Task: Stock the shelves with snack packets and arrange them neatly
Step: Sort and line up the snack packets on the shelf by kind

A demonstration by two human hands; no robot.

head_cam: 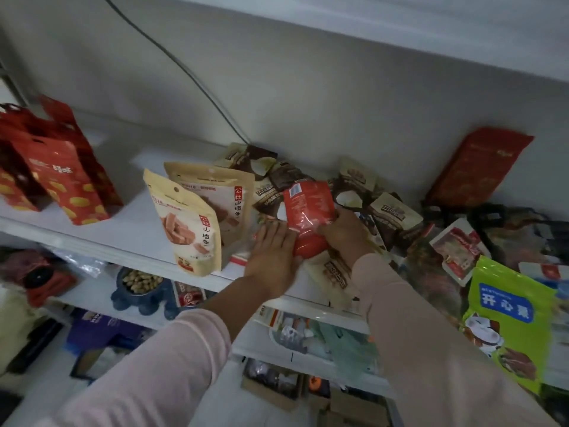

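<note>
A red snack packet point(308, 211) stands near the front of the white shelf point(129, 232), held between both hands. My left hand point(272, 251) lies against its left lower side with fingers fairly straight. My right hand point(345, 232) grips its right edge, thumb over the front. Behind and around it lies a loose heap of brown-and-cream packets point(363, 192). Two cream pouches point(197, 217) stand upright just left of my hands.
Red bags point(58, 167) stand at the shelf's left end. A red pouch point(480, 167) leans on the back wall at right, with a green bag point(511, 322) and mixed packets below it. A cable point(184, 69) runs down the wall. Lower shelves hold a bowl of nuts point(141, 282) and boxes.
</note>
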